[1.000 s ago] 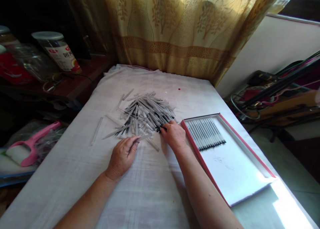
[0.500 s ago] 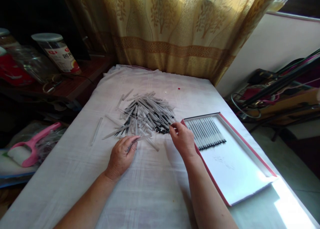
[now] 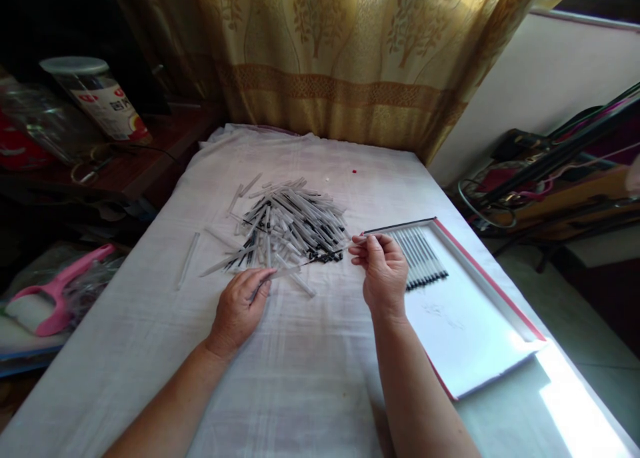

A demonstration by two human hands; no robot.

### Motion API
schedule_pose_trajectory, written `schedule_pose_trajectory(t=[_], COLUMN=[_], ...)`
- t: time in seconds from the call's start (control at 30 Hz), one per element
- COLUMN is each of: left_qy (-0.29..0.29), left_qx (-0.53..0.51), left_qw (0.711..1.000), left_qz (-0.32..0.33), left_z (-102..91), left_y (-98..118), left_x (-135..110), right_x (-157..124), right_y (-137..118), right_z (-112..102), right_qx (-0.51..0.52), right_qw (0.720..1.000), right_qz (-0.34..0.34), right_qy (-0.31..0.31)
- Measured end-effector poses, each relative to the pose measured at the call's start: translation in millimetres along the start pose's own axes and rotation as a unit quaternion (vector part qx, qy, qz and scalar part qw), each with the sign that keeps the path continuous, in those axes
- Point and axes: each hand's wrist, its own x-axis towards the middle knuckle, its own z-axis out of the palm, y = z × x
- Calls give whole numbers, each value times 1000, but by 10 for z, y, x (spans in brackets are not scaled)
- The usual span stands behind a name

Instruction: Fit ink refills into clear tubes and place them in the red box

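My left hand (image 3: 243, 308) is closed round a clear pen barrel (image 3: 286, 271), whose end sticks out to the right past the thumb. My right hand (image 3: 383, 271) pinches a thin pen refill (image 3: 349, 247) between thumb and fingers. The refill points left, its dark tip close to the barrel's end; I cannot tell whether they touch. Just beyond both hands lies a heap of loose pen parts (image 3: 295, 215), grey-white tubes mixed with black pieces. Behind my right hand, a row of black-ended pens (image 3: 425, 255) lies in a shallow white box (image 3: 480, 351) with red edges.
A white cloth (image 3: 295, 391) covers the table. One tube (image 3: 188, 261) lies apart on the left. Small red (image 3: 355, 171) and white bits sit at the back. A jar (image 3: 97, 101) stands on a dark cabinet; a pink-handled roller (image 3: 60, 291) lies lower left. A curtain (image 3: 320, 65) hangs behind.
My right hand has come up from the heap's right edge, turned, and now holds a refill toward the left. My left hand keeps its barrel in nearly the same place. The view has shifted slightly.
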Motion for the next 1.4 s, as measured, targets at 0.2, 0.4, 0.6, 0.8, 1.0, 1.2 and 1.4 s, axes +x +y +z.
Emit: schedule_pose_trajectory(t=[0.2,0.4,0.6,0.8,1.0,1.2,1.4], left_qy=[4,-3,-31,-32,-37,-15,1], left_qx=[2,3,-14,-23,-49,-126,-173], left_qw=[1000,1000,999,998,998,986,970], left_qz=[10,30,42,38,9,-104,-169], left_z=[10,18,-14,-27,-14,23,56], left_y=[-16,-13,44,76,61,-22,-61], left_x=[-11,-6,-2,-1,-7,-37,-49], right_x=[-43,-145,-404,-553,-578,-275,-108], right_y=[-20,24,227,334,266,376,428], right_z=[6,63,195,180,133,-18,-91], right_qx=[3,8,-109,-223,-143,-188,-439], right_qw=[1000,998,979,941,957,972,875], right_qz=[2,25,8,-144,-68,-9,-132], right_qy=[-16,-59,-170,-210,-243,-139,-159])
